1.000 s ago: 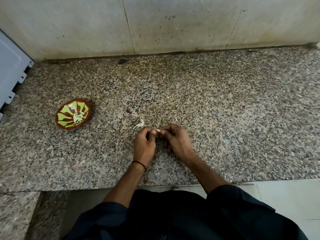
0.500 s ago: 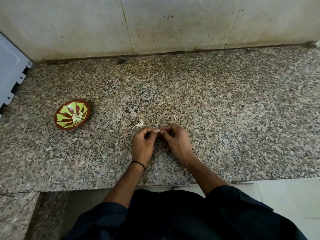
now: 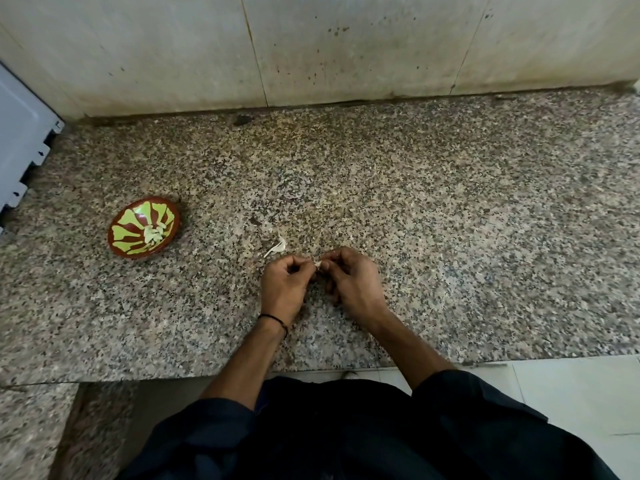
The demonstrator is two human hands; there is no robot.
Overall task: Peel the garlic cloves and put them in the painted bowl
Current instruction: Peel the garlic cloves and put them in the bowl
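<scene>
1. The painted bowl [image 3: 119,241] is sitting well left of your grips, so carrying a peeled clove there is risking a drop onto the surface [image 3: 450,237].
2. A loose skin [image 3: 277,247] is lying just beyond your left grip [image 3: 282,289], risking getting swept along.
3. Your left grip and right grip [image 3: 353,285] are both pinching the garlic clove [image 3: 318,265] between them, and it is risking slipping free.

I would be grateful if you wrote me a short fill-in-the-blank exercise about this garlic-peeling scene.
The peeled cloves lie in the painted ____.
That bowl stands on the granite counter to the person's ____ side.
The left hand and the right hand pinch one garlic clove ____ them.
A black band circles the ____ wrist.
Missing words: bowl; left; between; left.
</scene>
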